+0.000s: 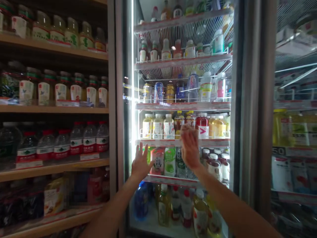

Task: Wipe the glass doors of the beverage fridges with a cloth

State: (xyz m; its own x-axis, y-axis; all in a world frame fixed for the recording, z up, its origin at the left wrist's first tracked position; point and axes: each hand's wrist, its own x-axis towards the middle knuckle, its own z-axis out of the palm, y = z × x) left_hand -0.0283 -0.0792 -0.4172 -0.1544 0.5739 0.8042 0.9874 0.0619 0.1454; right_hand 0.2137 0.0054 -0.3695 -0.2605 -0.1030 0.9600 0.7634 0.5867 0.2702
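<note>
My left hand (pixel 141 163) is raised with its fingers spread, at the left part of the lit fridge's glass door (pixel 126 132). Whether its fingertips touch the glass I cannot tell. To its right, my right hand (pixel 190 153) is closed on a crumpled, brownish cloth (pixel 188 131), blurred and held up against or close to the glass. Behind the hands stand a red drink carton (pixel 157 161), a green drink carton (pixel 170 162) and, one shelf up, a bottle of red drink (pixel 202 125).
Wooden shelves (pixel 54 109) with rows of bottles stand to the left, including red-capped water bottles (pixel 83 137). More bottles, among them a yellow-green one (pixel 163 205), fill the fridge's bottom. A grey door frame (pixel 257 115) separates this fridge from another cooler at right.
</note>
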